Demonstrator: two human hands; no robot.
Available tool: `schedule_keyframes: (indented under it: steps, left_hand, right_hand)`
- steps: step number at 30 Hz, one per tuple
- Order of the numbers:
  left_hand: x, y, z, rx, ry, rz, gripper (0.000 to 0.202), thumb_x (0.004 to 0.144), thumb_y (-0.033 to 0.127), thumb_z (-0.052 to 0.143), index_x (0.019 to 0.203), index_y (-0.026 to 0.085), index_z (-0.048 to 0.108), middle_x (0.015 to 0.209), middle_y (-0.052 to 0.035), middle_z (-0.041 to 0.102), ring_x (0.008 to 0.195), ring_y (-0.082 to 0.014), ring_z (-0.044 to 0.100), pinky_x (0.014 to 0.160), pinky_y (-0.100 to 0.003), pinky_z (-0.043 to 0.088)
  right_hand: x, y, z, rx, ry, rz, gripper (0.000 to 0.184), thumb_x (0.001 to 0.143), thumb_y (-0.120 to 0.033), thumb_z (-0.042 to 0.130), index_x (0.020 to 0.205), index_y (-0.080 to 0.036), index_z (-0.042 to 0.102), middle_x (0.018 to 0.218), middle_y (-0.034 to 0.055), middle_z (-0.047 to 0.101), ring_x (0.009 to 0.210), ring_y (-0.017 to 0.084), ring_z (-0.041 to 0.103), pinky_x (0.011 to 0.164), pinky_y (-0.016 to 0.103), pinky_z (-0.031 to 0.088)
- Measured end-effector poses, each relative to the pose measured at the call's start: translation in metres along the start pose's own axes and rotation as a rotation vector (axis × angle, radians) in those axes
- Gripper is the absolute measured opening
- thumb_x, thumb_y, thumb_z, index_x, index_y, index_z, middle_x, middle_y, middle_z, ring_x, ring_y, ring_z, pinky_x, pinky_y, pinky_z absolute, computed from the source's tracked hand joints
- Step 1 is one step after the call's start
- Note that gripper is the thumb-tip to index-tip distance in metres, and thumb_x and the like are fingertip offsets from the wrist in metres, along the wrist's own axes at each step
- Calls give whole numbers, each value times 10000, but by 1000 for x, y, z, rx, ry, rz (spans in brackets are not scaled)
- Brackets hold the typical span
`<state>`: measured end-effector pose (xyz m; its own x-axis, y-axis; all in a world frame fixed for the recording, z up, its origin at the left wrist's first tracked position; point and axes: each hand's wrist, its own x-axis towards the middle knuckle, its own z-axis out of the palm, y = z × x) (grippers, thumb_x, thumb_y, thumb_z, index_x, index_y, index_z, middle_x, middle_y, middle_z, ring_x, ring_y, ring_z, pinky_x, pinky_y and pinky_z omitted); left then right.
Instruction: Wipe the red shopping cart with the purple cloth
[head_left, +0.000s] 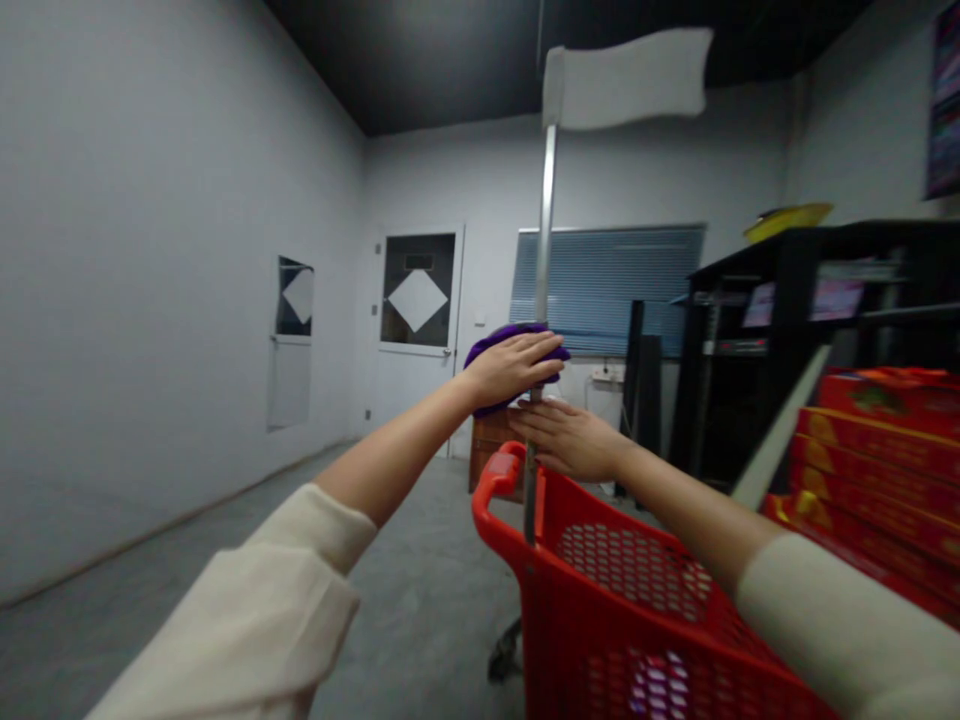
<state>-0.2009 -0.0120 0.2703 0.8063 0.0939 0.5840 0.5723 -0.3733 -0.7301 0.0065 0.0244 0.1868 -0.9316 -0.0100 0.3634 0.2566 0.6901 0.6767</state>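
A bunched purple cloth (487,343) rests against a metal pole (546,220), with my left hand (514,370) laid over it and holding it there. Just below, my right hand (574,437) reaches the pole from the right, its fingers stretched out and flat. Whether its palm presses the pole cannot be made out. The pole rises from the handle end of a red plastic shopping cart (540,600). At its top, a blank white sign (630,80) sticks out to the right.
On the right, red gift boxes (877,460) are stacked beside the cart, and a black shelf (795,260) stands behind them. A white door (409,390) and a blue window blind (607,285) are at the back. A plain wall (150,300) runs along the left.
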Motion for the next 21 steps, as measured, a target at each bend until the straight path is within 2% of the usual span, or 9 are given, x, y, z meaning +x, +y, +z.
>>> schedule_keyframes:
  steps: [4,9,14,18,21]
  left_hand:
    - [-1,4,-2,23,14,-56,302,974,258,509,1257,194,595,1490,-150,469,1420,-240,394,1135,-451,393]
    - [-13,18,-2,34,-76,84,287,960,240,535,1238,222,604,1483,-115,487,1401,-241,424,1128,-432,400]
    - [-18,27,-2,30,-23,-28,307,960,228,524,1260,207,587,1498,-144,461,1407,-241,413,1131,-455,392]
    - [-22,39,0,12,-82,110,293,948,220,546,1235,202,598,1454,-137,515,1374,-232,458,1112,-406,417]
    - [-25,47,2,17,-75,102,299,944,213,549,1239,191,593,1460,-150,505,1376,-237,456,1122,-410,403]
  right_hand:
    - [-4,-5,4,24,33,16,604,962,-362,466,1529,-211,323,1557,76,365,1459,207,306,1212,425,221]
    - [-10,-16,5,76,-13,40,602,963,-383,465,1521,-190,343,1545,94,389,1449,214,328,1208,430,234]
    - [-17,-24,8,113,-29,46,634,951,-368,483,1531,-172,314,1571,101,337,1474,206,269,1218,419,219]
    - [-24,-28,12,148,-29,25,617,952,-374,487,1519,-178,342,1562,88,359,1472,205,274,1224,414,214]
    - [-27,-31,13,161,-38,36,611,954,-377,486,1513,-169,354,1553,98,375,1464,214,293,1223,428,222]
